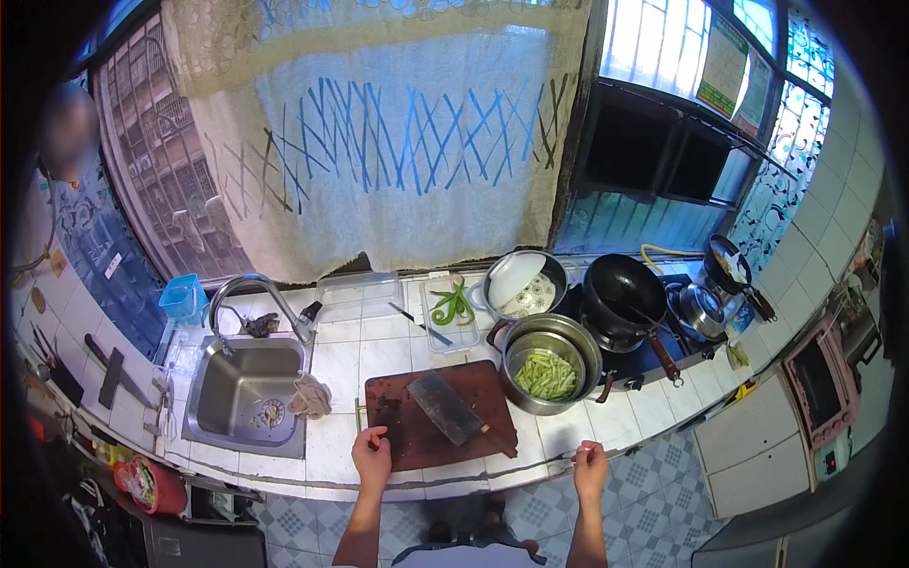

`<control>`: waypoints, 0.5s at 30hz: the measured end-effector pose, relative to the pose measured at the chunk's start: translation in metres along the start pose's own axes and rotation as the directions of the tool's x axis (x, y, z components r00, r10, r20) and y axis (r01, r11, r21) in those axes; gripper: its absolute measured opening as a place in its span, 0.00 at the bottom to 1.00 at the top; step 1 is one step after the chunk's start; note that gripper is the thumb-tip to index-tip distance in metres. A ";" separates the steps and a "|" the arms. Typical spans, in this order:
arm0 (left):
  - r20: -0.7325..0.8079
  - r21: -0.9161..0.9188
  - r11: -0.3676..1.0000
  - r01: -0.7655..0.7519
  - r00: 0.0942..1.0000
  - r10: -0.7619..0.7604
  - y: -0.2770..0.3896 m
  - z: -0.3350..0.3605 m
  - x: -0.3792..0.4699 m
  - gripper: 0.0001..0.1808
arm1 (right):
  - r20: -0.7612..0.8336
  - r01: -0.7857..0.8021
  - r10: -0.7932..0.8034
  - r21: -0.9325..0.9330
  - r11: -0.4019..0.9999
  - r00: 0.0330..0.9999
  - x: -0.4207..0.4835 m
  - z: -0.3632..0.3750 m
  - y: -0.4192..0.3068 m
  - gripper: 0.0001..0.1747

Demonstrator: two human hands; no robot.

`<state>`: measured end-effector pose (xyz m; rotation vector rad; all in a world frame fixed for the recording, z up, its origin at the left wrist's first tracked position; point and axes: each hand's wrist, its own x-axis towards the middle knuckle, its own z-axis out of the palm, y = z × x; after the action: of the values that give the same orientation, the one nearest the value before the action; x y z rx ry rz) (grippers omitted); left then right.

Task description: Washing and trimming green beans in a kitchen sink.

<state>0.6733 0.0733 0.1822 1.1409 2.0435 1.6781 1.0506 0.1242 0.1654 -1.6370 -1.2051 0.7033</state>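
My left hand [372, 456], fingers loosely curled, is at the left front corner of a dark brown cutting board [398, 444]. Whether it touches the board I cannot tell. A cleaver [447, 410] lies flat across the board, its wooden handle towards the front right corner. My right hand [589, 468] is by the counter's front edge, right of the board, with its fingers bent inward; nothing is clearly visible in it. Behind the board's right side stands a steel pot [518, 401]. Inside it, a smaller metal bowl [543, 344] holds cut green beans [545, 374].
A steel sink [241, 376] with a cloth [310, 395] on its rim is at left. Long green peppers [452, 302] lie in a plastic tray [454, 343], beside a narrow knife [419, 324]. A lidded pot [529, 287], a black wok [621, 287] and a gas stove [643, 369] stand right.
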 end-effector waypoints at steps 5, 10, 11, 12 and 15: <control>-0.021 -0.047 0.999 -0.018 1.000 0.017 -0.014 -0.023 -0.005 0.11 | -0.035 0.027 -0.029 -0.068 0.997 0.999 -0.018 -0.005 0.021 0.06; -0.020 -0.004 1.000 0.017 1.000 -0.017 -0.024 -0.044 -0.010 0.12 | -0.041 0.006 -0.004 0.049 0.999 0.999 -0.024 -0.004 0.012 0.06; -0.023 0.001 1.000 0.021 1.000 -0.021 -0.026 -0.047 -0.012 0.12 | -0.032 -0.004 0.007 0.102 0.995 0.999 -0.023 0.000 0.005 0.06; -0.022 0.004 1.000 0.023 0.999 -0.023 -0.026 -0.051 -0.013 0.12 | -0.029 -0.008 0.011 0.102 0.995 1.000 -0.022 0.005 -0.001 0.06; -0.020 0.034 0.996 0.077 0.997 -0.076 -0.029 -0.058 -0.013 0.12 | 0.032 0.013 -0.018 0.151 0.988 0.999 -0.017 0.024 -0.028 0.04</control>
<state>0.6334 0.0225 0.1693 1.0474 2.1074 1.6296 1.0134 0.1184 0.1801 -1.4951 -1.1579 0.7950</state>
